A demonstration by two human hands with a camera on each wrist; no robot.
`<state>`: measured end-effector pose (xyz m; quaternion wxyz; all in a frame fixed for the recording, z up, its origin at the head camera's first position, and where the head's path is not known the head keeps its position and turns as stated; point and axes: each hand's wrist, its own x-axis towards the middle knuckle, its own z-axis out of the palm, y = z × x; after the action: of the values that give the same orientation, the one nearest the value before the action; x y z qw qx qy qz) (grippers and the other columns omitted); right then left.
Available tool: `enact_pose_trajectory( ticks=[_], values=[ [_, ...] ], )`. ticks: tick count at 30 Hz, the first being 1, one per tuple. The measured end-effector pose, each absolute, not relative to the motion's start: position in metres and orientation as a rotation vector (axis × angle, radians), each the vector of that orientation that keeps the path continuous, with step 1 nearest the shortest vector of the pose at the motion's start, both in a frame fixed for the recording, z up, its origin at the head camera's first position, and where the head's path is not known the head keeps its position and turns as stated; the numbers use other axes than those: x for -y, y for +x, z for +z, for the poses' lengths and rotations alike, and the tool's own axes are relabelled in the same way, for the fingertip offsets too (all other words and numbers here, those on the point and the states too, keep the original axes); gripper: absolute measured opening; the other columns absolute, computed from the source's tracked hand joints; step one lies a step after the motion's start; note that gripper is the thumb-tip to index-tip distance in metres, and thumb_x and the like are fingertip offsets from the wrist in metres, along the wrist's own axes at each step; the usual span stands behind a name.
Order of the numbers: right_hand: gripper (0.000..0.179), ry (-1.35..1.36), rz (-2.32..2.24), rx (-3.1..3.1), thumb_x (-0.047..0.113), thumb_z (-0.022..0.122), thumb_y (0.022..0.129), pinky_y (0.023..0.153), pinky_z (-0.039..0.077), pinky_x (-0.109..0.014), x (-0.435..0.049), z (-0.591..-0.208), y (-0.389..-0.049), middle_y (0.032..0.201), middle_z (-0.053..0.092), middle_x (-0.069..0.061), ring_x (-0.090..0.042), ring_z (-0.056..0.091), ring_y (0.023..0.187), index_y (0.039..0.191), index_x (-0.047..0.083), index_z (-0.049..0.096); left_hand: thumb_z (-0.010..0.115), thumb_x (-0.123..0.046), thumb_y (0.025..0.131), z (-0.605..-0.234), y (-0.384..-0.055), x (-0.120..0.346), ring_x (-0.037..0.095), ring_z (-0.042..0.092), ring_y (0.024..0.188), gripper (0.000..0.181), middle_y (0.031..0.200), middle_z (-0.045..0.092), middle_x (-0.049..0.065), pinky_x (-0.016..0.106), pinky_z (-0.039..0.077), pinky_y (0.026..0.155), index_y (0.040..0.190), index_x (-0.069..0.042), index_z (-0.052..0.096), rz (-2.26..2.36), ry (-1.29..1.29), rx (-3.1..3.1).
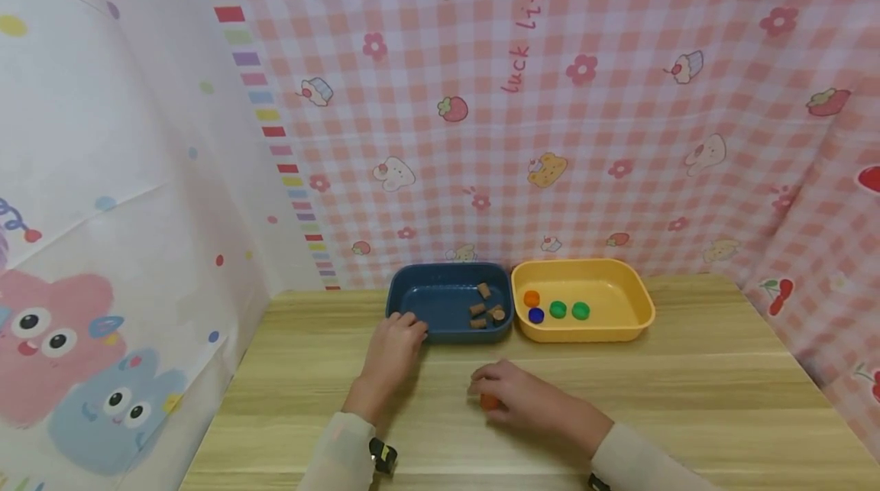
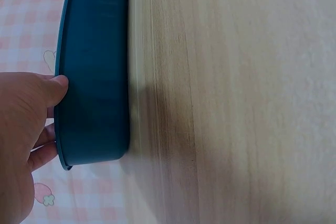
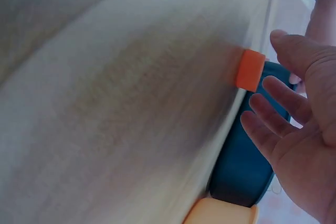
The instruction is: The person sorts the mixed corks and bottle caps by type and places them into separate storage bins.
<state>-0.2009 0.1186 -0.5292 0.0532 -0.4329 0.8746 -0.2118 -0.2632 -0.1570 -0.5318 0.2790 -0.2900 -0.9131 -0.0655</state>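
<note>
My left hand (image 1: 396,342) grips the near left rim of a dark blue tray (image 1: 450,337). In the left wrist view the thumb (image 2: 59,83) lies on the tray's outer wall and the other fingers reach behind the rim. My right hand (image 1: 516,393) is low over the table around an orange bottle cap (image 1: 490,401). The right wrist view shows that orange cap (image 3: 251,70) standing on the table, between the thumb and the spread fingers (image 3: 270,116), with a visible gap around it.
Several brown cork-like pieces (image 1: 477,310) lie in the right part of the blue tray. Against its right side stands a yellow tray (image 1: 622,334) holding an orange cap (image 1: 532,298), a blue cap (image 1: 535,315) and two green caps (image 1: 558,309). Behind them hangs a checked cloth (image 1: 481,140).
</note>
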Motion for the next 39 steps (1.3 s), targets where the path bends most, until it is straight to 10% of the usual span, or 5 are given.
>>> enact_pose_trajectory(
  ticks=[39],
  values=[
    [0.012, -1.423, -0.514, -2.698, 0.01, 0.072, 0.096, 0.087, 0.055, -0.024, -0.112, -0.541, -0.21, 0.108, 0.073, 0.004, -0.009, 0.063, 0.097, 0.104, 0.017, 0.078, 0.079, -0.01, 0.088, -0.532, -0.262, 0.156, 0.024, 0.059, 0.071, 0.004, 0.081, 0.068, 0.003, 0.036, 0.048, 0.064, 0.09, -0.014, 0.079, -0.182, -0.766, 2.448]
  ],
)
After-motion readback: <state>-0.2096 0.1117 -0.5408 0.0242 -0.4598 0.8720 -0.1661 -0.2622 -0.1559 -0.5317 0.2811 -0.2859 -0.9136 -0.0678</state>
